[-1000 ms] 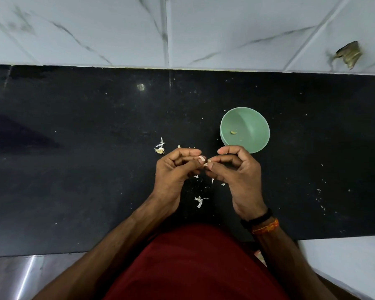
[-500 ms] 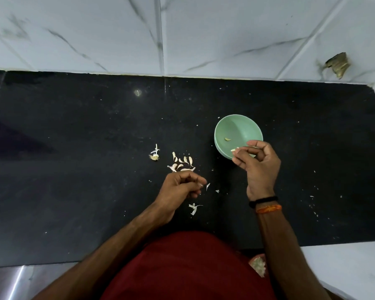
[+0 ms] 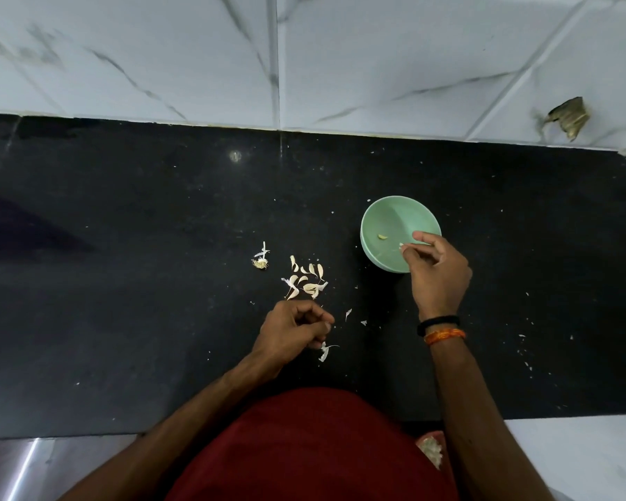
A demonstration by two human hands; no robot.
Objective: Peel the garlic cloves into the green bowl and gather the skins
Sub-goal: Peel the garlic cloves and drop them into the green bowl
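Right hand (image 3: pixel 438 280): fingers (image 3: pixel 418 236) pinch a small pale clove (image 3: pixel 401 245), held over the near right part of the green bowl (image 3: pixel 373 218). The clove sits inside the rim line, so the drop looks to be straight down; its long axis is too small to tell.

Green bowl: stands on the black surface (image 3: pixel 123 247), right of centre. One peeled clove (image 3: pixel 382 237) lies inside, just left of the pinched one.

Left hand (image 3: pixel 291 329): fingers curled together near the body; whether they hold a scrap of skin cannot be told.

Unpeeled cloves and skins (image 3: pixel 306 278): a loose cluster just beyond the left hand, well left of the bowl. The left hand is the nearer to it.

Root stub (image 3: pixel 260 263): left of the cluster, apart from it.

Loose skins (image 3: pixel 324 352): scattered by the left hand, not yet gathered.
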